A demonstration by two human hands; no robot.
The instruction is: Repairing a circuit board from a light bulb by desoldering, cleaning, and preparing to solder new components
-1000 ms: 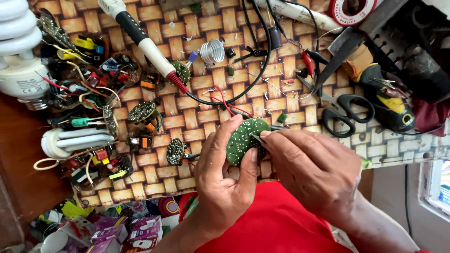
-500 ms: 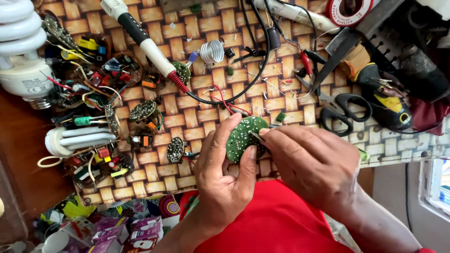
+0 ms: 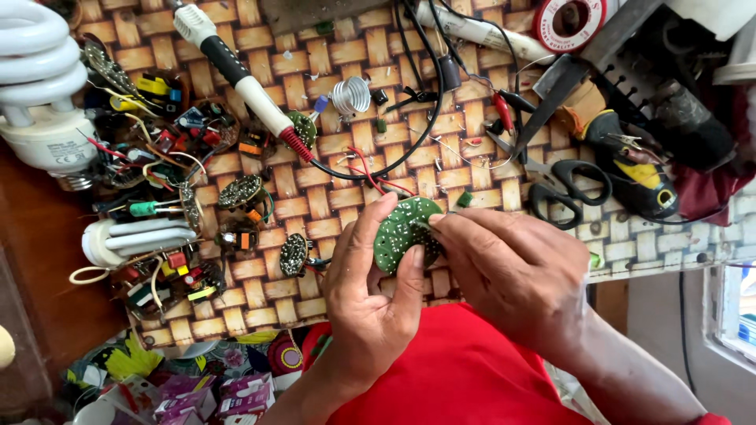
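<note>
Comparing the head view with the frames before it, little has changed: the round green circuit board (image 3: 403, 234) has stayed above the woven tabletop (image 3: 339, 94), turned only slightly, so the work remains fine handling at its right edge. Left hand (image 3: 370, 303) is clamped on the board, thumb along its lower rim and fingers curled behind, palm toward the camera. Right hand (image 3: 516, 275) has its fingertips pinched together at the board's edge on something too small to identify; black-handled scissors (image 3: 568, 189) lie nearby.
</note>
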